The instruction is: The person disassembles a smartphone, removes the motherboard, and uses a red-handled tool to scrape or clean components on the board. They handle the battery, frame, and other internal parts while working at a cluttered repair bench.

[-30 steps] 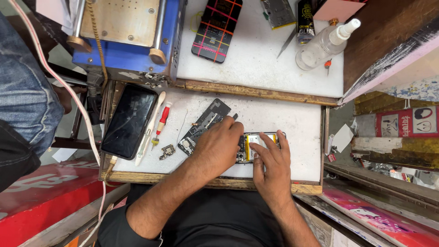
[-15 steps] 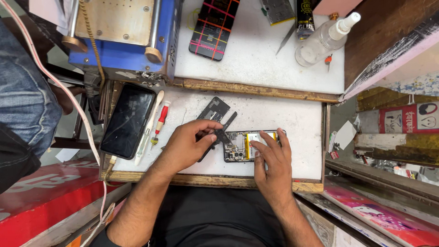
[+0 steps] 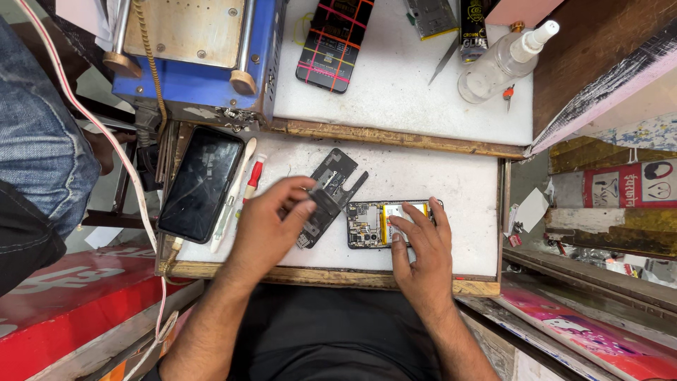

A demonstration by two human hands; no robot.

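Black plastic inner cover plate (image 3: 330,194) pinched in left hand (image 3: 271,229) fingertips, long axis diagonal, lifted just left of opened phone body with yellow battery (image 3: 388,224). Right hand (image 3: 422,250) open, fingers pressing phone flat near white worktop (image 3: 451,176) front edge.

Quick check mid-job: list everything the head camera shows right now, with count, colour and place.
Opened phone: 1, dark with yellow battery, on the white work board, centre right.
Inner cover plate: 1, black, left of the opened phone.
Intact phone: 1, black, board's left edge.
Screwdriver: 1, red and white, beside the intact phone.
Spudger: 1, white, beside the screwdriver.
Blue machine: 1, upper left.
Gridded phone panel: 1, black with red lines, upper board.
Spray bottle: 1, clear, upper right.
Left hand: grip on the inner cover plate.
Right hand: fingers resting on the opened phone.
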